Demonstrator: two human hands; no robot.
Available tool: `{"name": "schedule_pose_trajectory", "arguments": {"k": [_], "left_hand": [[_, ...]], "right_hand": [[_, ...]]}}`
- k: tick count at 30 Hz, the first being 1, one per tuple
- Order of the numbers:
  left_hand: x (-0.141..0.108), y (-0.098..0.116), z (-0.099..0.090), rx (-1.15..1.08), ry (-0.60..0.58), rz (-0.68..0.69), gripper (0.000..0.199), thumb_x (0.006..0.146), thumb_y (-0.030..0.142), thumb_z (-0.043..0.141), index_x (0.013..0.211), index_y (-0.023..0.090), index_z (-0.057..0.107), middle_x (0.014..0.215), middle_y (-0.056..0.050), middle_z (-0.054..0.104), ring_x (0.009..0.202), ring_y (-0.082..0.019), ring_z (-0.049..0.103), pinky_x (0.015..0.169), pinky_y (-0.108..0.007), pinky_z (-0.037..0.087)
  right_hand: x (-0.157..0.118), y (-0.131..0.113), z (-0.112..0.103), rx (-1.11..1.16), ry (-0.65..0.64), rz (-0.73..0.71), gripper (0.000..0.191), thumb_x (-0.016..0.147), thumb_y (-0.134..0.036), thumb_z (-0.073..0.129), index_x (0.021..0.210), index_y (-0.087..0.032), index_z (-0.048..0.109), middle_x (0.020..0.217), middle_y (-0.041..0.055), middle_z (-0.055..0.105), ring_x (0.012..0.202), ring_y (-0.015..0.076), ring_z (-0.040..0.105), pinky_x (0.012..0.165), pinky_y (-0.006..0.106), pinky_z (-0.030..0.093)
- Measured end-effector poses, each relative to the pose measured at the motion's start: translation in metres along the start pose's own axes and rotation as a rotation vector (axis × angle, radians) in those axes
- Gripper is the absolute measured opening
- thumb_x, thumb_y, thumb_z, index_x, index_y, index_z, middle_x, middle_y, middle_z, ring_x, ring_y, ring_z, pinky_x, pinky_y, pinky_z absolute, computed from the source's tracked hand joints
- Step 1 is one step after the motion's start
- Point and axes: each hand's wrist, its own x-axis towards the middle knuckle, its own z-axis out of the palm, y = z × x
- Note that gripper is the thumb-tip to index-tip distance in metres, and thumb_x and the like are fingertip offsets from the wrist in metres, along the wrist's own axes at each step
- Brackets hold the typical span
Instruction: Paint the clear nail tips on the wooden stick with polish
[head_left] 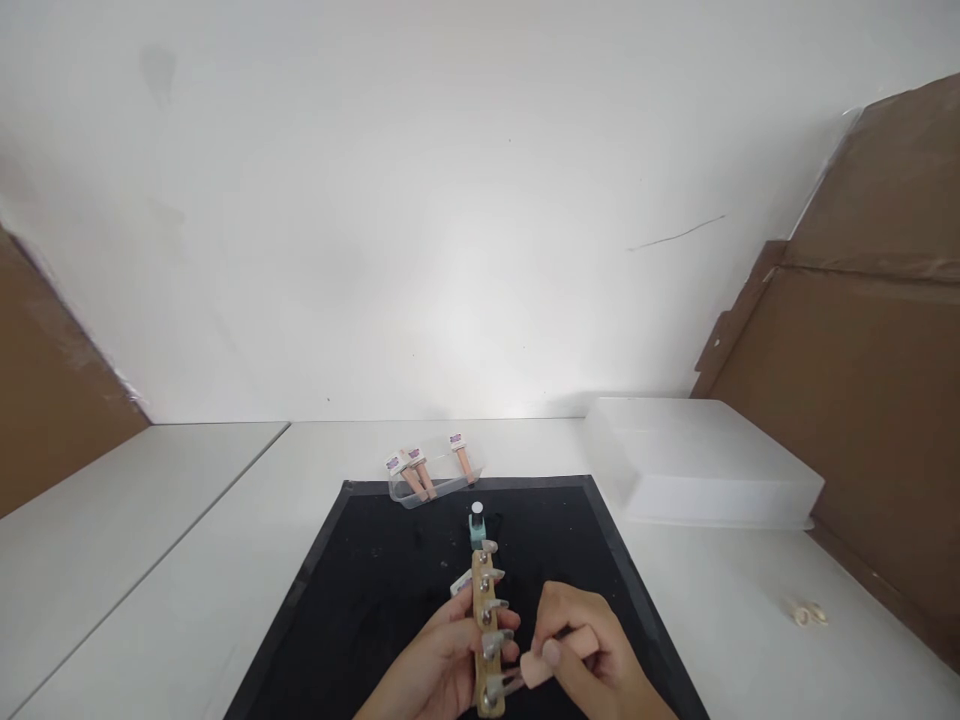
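My left hand is wrapped round a narrow wooden strip, which stands lengthwise and carries several clear nail-shaped tips on metal studs. In my right hand a flat pinkish piece is pinched between thumb and fingers. Its end is close to the lowest clear tip; whether they touch is hard to tell. Beyond the strip's far end stands a small teal bottle with a dark cap and white top. A white label partly shows beside my left fingers.
A black mat covers the middle of the white table. At its far edge, a clear tray holds pinkish sticks with labels. A white box sits at the right, near small beige rings. Brown cardboard flanks the table.
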Motion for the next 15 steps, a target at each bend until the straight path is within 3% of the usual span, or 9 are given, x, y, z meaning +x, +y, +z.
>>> {"name": "schedule_pose_trajectory", "arguments": {"k": [3,10,15], "left_hand": [[0.0013,0.0008,0.0000,0.015,0.010,0.005,0.053,0.061,0.002,0.050,0.110,0.016,0.039,0.082,-0.002,0.059,0.065,-0.012,0.057,0.063,-0.027,0.039],[0.0015,-0.0004,0.0013,0.003,0.014,0.010,0.054,0.059,0.004,0.052,0.110,0.017,0.039,0.081,-0.001,0.059,0.067,-0.013,0.057,0.069,-0.032,0.041],[0.0022,-0.0004,0.0010,0.005,0.032,0.012,0.051,0.059,0.005,0.053,0.107,0.017,0.042,0.084,-0.002,0.059,0.067,-0.012,0.058,0.066,-0.029,0.040]], "right_hand": [[0.0024,-0.0036,0.0014,0.025,-0.027,-0.101,0.013,0.079,-0.021,0.052,0.068,-0.019,0.057,0.057,-0.0001,0.053,0.052,0.0131,0.049,0.051,0.023,0.038],[0.0026,-0.0036,-0.0021,-0.027,0.025,-0.029,0.024,0.081,-0.017,0.047,0.057,-0.019,0.048,0.052,-0.0011,0.051,0.046,0.0113,0.045,0.047,0.022,0.036],[0.0026,-0.0031,0.0003,-0.043,-0.028,-0.151,0.014,0.077,-0.017,0.051,0.064,-0.019,0.054,0.054,-0.0009,0.053,0.049,0.0124,0.049,0.049,0.022,0.038]]}}
